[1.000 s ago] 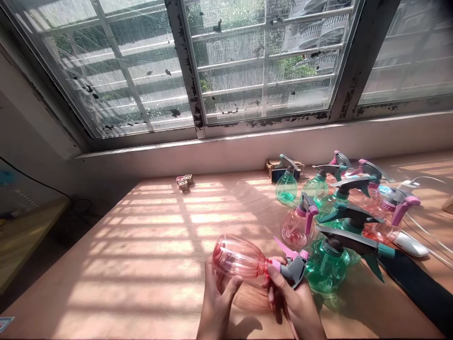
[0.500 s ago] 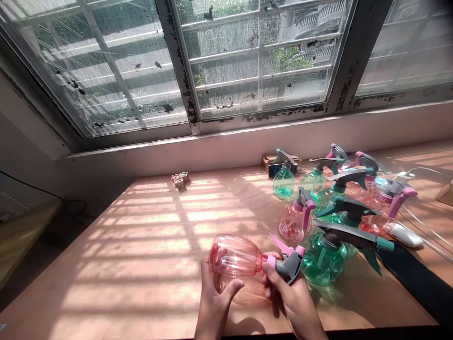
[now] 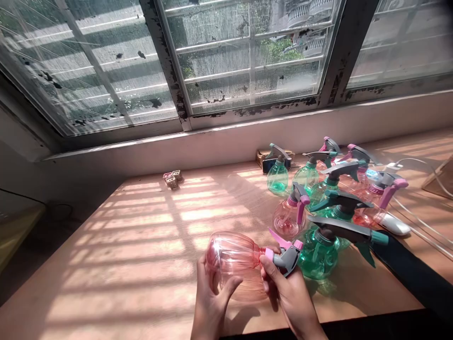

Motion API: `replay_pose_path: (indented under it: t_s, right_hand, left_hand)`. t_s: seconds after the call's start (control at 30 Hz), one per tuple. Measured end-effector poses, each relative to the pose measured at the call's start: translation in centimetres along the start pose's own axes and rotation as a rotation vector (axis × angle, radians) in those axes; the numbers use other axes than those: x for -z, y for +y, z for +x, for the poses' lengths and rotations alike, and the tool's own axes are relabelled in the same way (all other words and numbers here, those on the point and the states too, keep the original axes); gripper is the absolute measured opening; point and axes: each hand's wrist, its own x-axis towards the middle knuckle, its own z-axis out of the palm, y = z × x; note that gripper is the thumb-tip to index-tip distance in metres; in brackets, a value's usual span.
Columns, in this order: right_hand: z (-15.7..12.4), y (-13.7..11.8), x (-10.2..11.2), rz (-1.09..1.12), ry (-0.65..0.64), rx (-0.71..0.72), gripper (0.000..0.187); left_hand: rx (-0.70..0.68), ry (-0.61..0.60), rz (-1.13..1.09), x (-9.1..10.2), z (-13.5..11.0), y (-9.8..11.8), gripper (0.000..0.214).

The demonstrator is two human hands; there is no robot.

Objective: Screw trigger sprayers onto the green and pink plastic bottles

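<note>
R hand [image 3: 290,293]: closed on neck end of pink spray btl [image 3: 233,255], thumb at pink collar [image 3: 269,254]. L hand [image 3: 214,297]: cupped at base end, thumb spread; fingers partly hidden, can't tell how firm. Btl lies between hands, on its side, long axis approx L–R: base at L, gray spray head [image 3: 290,259] at R, pink trigger [image 3: 279,238] on far side. R hand nearer head, L nearer base. Beyond R hand: green btl [image 3: 318,257] upright, just beside; pink upright btl [image 3: 287,219] farther back. All over wood table [image 3: 123,264].
</note>
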Motion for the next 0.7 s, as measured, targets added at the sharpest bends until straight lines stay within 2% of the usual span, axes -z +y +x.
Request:
replay_pose_path:
  t_s: [0.23, 0.5, 0.6, 0.7]
  right_hand:
    - [-0.3, 0.1, 0.1, -0.056, -0.029, -0.017, 0.051]
    - [0.3, 0.3, 0.6, 0.03, -0.043, -0.008, 0.046]
    - [0.1, 0.1, 0.4, -0.027, -0.073, 0.007, 0.046]
    - [-0.2, -0.1, 0.1, -0.064, -0.112, 0.026, 0.048]
  left_hand:
    - [0.031, -0.003, 0.044, 1.0, 0.7, -0.2, 0.076]
    - [-0.078, 0.007, -0.03, -0.7, -0.1, 0.6, 0.074]
    - [-0.057, 0.01, -0.051, -0.7, -0.2, 0.5, 0.08]
    - [-0.024, 0.08, -0.085, -0.4, -0.1, 0.4, 0.095]
